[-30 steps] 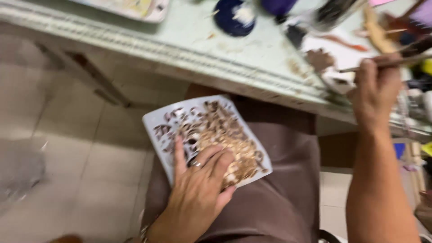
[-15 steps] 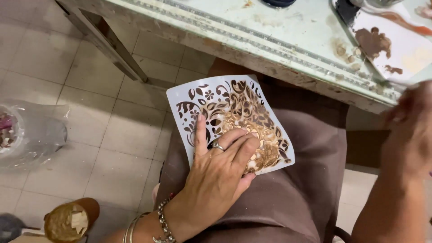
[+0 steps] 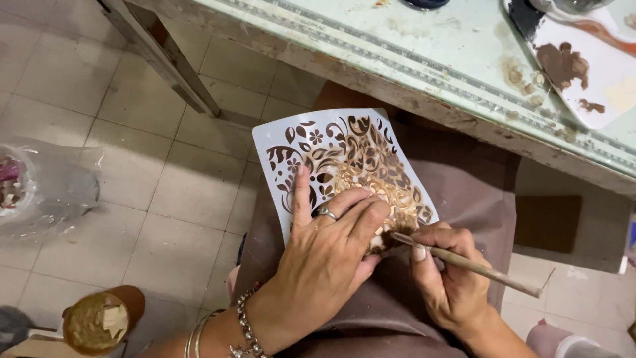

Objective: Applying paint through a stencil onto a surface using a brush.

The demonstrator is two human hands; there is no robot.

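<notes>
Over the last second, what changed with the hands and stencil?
The right hand came down from the table to the lap, still gripping the brush, whose tip now meets the stencil beside the left hand's fingertips. The left hand stayed pressed flat on the stencil, which stayed on the brown fabric.

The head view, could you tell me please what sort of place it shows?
Probably a home craft or painting corner: a paint-stained table with a palette of brown paint, a stencil on the lap, and a brush in the right hand.
</notes>
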